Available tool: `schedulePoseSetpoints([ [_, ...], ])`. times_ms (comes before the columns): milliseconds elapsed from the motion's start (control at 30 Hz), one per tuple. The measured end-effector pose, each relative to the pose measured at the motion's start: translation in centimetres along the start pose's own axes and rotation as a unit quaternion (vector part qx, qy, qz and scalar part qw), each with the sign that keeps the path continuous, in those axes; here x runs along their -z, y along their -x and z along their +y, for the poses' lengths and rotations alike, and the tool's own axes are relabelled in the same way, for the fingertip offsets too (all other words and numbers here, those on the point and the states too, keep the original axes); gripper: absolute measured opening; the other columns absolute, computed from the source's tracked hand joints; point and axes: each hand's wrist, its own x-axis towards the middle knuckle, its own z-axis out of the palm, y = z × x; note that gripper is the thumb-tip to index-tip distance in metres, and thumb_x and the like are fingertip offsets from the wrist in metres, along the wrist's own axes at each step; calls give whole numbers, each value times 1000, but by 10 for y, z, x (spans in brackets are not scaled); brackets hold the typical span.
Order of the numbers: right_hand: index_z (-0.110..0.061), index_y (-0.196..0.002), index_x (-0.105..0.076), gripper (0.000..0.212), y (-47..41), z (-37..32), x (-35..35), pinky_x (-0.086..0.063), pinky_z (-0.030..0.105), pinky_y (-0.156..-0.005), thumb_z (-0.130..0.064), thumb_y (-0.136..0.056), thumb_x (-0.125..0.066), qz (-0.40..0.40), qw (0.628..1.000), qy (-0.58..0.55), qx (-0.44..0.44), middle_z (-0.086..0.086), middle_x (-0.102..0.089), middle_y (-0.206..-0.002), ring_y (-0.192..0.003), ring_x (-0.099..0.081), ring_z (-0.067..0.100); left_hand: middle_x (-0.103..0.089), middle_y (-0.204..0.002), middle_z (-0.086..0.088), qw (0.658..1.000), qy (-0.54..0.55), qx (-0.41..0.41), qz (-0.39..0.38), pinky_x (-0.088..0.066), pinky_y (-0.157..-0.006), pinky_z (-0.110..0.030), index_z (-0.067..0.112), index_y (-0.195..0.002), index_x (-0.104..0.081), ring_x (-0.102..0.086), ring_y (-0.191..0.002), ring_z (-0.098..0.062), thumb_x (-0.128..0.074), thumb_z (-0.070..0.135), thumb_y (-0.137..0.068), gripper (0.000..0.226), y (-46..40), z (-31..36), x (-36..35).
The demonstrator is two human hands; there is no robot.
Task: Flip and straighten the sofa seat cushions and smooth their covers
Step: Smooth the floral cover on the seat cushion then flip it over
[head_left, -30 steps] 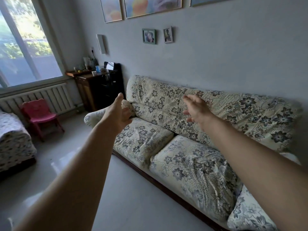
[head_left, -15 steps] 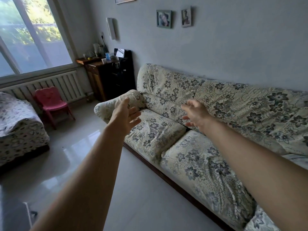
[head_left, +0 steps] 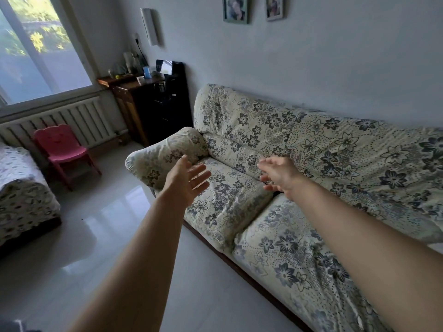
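End seat cushion (head_left: 230, 200) lies on the sofa (head_left: 311, 152), against the armrest (head_left: 165, 156); cover rumpled, creases running toward its front edge; second seat cushion (head_left: 299, 255) butts against it on the side away from the armrest. Left hand (head_left: 185, 180) and right hand (head_left: 279, 174) both spread, empty, apart, above the end cushion; contact not evident. Judgement: reach phase, flip not begun. Advice: take the cushion at its armrest side and at the seam side, lift evenly, turn, then stroke creases outward from the centre.
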Motion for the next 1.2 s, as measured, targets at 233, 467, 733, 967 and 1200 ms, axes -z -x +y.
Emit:
schedulePoseSetpoints([
  [233,-14,-106,-55,9,-66,3,18,-46,23,-60,-15,-98,-52,17,1000,-11,-24,7,-57,-96,-78,-54,14,-67,-111,-12,998,24,51,-14,-54,-76,-41,10,-120,-46,-68,-92,-28,-41,38,-103,33,-69,-12,-29],
  [467,-5,-116,-56,23,-122,10,9,-43,23,-60,-20,-100,-49,22,999,4,-47,4,-58,-93,-81,-52,15,-68,-101,-11,997,33,72,-5,-53,-77,-40,11,-104,-51,-68,-85,-26,-40,35,-104,26,-118,-17,-29],
  [733,-8,-112,-59,22,-200,29,-26,-46,25,-66,-24,-100,-50,-3,995,17,-99,11,-60,-106,-88,-55,18,-71,-105,-9,993,20,116,-12,-54,-77,-38,11,-111,-54,-68,-87,-24,-41,32,-103,27,-202,-20,-27],
  [967,-7,-116,-58,26,-278,49,-70,-50,30,-68,-26,-100,-49,-5,989,7,-150,11,-62,-106,-87,-58,20,-71,-100,-10,987,8,161,11,-55,-73,-36,9,-113,-53,-68,-86,-24,-41,26,-102,23,-289,-26,-16],
  [1200,-17,-132,-52,31,-360,100,-120,-52,31,-65,-23,-102,-46,-8,975,3,-223,8,-57,-116,-95,-60,21,-70,-108,-11,970,-27,236,43,-55,-75,-37,6,-117,-55,-68,-96,-25,-42,25,-102,27,-392,-62,-2],
])
